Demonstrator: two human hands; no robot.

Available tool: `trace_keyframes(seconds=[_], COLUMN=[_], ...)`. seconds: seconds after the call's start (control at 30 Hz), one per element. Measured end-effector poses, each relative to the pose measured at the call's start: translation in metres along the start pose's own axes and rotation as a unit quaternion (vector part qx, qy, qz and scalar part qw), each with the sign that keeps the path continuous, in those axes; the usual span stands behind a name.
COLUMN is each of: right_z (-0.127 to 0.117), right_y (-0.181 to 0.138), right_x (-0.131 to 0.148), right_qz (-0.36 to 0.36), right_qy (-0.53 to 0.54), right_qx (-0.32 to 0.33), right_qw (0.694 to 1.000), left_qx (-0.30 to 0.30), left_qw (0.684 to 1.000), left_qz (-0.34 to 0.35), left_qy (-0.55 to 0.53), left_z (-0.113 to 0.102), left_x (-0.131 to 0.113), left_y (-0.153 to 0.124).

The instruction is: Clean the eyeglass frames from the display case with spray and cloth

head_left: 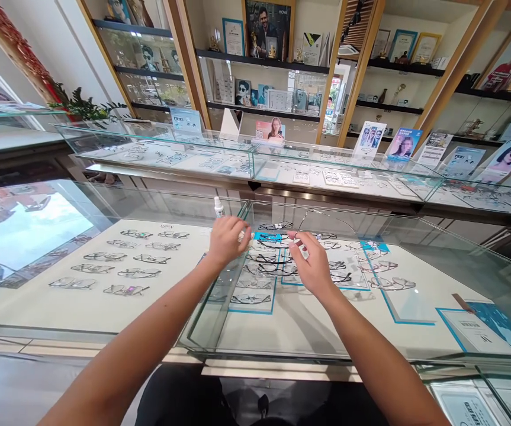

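Observation:
My right hand [312, 260] is raised over the glass display case, thumb and fingers pinched at one end of a pair of thin-framed glasses [314, 211]. The glasses' fine outline stands out faintly beyond the fingertips. To its left, my left hand [229, 239] hovers with curled fingers; what they hold, if anything, is too small to make out. Just behind that hand stands a small white bottle [219, 206]. Beneath both hands, dark-rimmed glasses [277, 269] lie in rows inside the case, partly hidden by my right hand.
Several more glasses [104, 257] lie in the left case. A brown strip [463, 303] and printed cards [472, 328] are at the right. Another glass counter [255, 158] runs across behind, bearing upright signs [370, 140]. Tall shelves [264, 57] line the back wall.

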State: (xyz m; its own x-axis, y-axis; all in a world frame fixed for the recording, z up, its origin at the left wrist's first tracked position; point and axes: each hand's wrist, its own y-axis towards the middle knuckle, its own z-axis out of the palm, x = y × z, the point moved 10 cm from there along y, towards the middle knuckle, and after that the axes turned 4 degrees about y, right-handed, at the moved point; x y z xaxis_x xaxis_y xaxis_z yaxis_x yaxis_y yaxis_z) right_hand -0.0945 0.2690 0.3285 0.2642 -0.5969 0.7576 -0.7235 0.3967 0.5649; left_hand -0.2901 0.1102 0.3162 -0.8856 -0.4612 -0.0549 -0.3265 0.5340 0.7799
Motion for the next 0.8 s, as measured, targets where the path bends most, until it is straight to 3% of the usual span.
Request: trace_keyframes(seconds=[0.13,0.23,0.33,0.43,0.6,0.67,0.8], right_z=[-0.004,-0.006,-0.008,-0.01,-0.018,-0.022,-0.032], right_y=[0.002,0.004,0.005,0.007,0.009,0.011,0.014], right_x=[-0.001,-0.002,-0.005,-0.007,-0.005,-0.004,-0.005], right_qz=[-0.008,-0.012,-0.009,-0.003,0.004,0.005,0.007], right_qy=[0.003,0.008,0.013,0.018,0.033,0.043,0.058], right_qx=[-0.005,-0.009,-0.013,-0.016,-0.03,-0.041,-0.056], right_qw=[1.0,1.0,1.0,1.0,0.999,0.998,0.997], left_qx=[-0.055,-0.027,0.035,0.099,0.105,0.096,0.116], left_qw=[0.977,0.926,0.889,0.854,0.834,0.826,0.784], left_qz=[-0.207,-0.374,-0.448,-0.491,-0.467,-0.426,-0.332], left_qy=[0.005,-0.041,-0.085,-0.144,-0.274,-0.356,-0.512], left_z=[0.0,0.018,0.041,0.059,0.058,0.051,0.024], left_x=[0.077,0.13,0.157,0.167,0.142,0.114,0.031], left_y=[0.02,0.019,0.014,0.006,0.03,0.056,0.101])
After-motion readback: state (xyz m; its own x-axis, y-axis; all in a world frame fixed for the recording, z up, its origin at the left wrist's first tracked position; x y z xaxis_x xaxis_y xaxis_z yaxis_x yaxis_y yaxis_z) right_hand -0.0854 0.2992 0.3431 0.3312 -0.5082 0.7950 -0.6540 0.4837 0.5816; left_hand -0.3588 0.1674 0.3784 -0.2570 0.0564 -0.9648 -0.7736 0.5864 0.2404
